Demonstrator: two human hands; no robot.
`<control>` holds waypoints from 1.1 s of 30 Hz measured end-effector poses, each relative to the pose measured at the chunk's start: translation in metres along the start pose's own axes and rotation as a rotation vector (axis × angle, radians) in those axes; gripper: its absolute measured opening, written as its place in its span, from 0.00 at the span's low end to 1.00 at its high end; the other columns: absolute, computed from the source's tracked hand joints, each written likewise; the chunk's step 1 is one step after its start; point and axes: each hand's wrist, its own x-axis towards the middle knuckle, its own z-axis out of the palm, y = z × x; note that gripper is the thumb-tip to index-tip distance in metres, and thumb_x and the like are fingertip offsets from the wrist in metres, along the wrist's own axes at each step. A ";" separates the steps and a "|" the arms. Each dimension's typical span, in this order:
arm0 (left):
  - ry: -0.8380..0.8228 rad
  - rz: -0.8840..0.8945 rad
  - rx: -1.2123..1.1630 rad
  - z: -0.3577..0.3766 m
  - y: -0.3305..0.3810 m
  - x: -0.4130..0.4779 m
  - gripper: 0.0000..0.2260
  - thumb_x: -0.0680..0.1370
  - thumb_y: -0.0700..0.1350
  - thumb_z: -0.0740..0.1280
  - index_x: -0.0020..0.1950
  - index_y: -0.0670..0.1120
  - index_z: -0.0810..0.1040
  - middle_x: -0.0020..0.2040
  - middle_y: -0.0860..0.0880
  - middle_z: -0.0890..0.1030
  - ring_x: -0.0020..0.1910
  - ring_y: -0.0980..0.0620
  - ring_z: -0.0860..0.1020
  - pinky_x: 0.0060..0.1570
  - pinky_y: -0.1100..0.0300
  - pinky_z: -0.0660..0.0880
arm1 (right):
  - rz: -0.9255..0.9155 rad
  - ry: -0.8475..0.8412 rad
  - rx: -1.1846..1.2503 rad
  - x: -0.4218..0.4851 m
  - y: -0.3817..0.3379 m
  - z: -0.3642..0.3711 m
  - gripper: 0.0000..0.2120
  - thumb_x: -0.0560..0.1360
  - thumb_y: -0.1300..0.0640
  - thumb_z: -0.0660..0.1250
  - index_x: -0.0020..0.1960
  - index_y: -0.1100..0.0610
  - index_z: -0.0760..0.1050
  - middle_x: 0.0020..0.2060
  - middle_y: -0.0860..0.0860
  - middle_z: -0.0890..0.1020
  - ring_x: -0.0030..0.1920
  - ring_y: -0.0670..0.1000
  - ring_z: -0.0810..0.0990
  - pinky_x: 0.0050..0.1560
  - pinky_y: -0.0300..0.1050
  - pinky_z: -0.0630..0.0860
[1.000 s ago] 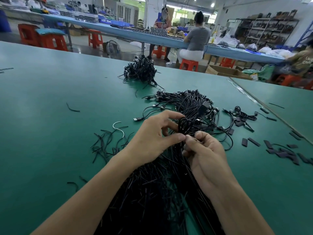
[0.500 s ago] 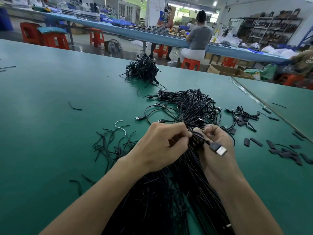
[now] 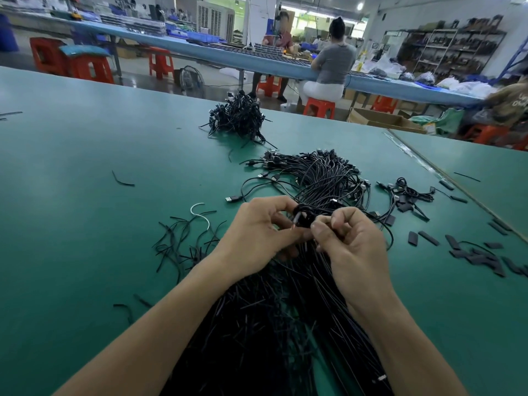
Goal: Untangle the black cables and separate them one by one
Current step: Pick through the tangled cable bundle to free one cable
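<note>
- The long bundle of thin black cables (image 3: 271, 324) lay on the green surface (image 3: 85, 238), its long axis running from the person toward the hands.
- At its far end the left hand (image 3: 257, 235) and the right hand (image 3: 351, 244), close together, both pinched one small coiled black cable (image 3: 303, 217).
- Just beyond was a loose pile of plugged black cables (image 3: 323, 178); short black strips (image 3: 183, 244) lay at the left.

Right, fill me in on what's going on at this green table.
A person is working on a small coiled black cable, pinching it between the left hand and right hand above the green table. A thick mass of black cables lies under the forearms, a spread heap of loose black cables lies beyond the hands, and short flat black strips are scattered to the right.
</note>
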 end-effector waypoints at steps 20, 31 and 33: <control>0.037 0.064 -0.024 0.004 0.006 -0.001 0.21 0.68 0.28 0.76 0.50 0.51 0.78 0.41 0.56 0.86 0.38 0.59 0.77 0.40 0.69 0.71 | 0.130 0.143 0.073 -0.005 0.009 0.004 0.13 0.77 0.70 0.65 0.40 0.58 0.67 0.31 0.48 0.73 0.31 0.43 0.70 0.33 0.36 0.70; 0.043 0.230 -0.130 0.006 0.008 -0.004 0.04 0.75 0.38 0.71 0.41 0.45 0.83 0.38 0.52 0.84 0.38 0.58 0.80 0.40 0.67 0.75 | 0.080 0.085 0.250 -0.007 0.003 0.003 0.18 0.77 0.76 0.60 0.39 0.56 0.62 0.35 0.51 0.77 0.34 0.44 0.73 0.34 0.34 0.72; 0.148 0.197 -0.074 0.008 0.004 -0.002 0.08 0.71 0.43 0.78 0.42 0.47 0.79 0.37 0.52 0.81 0.36 0.56 0.77 0.39 0.63 0.75 | 0.005 0.117 0.146 -0.008 0.003 0.005 0.19 0.76 0.77 0.61 0.38 0.56 0.61 0.36 0.53 0.77 0.35 0.43 0.75 0.37 0.33 0.74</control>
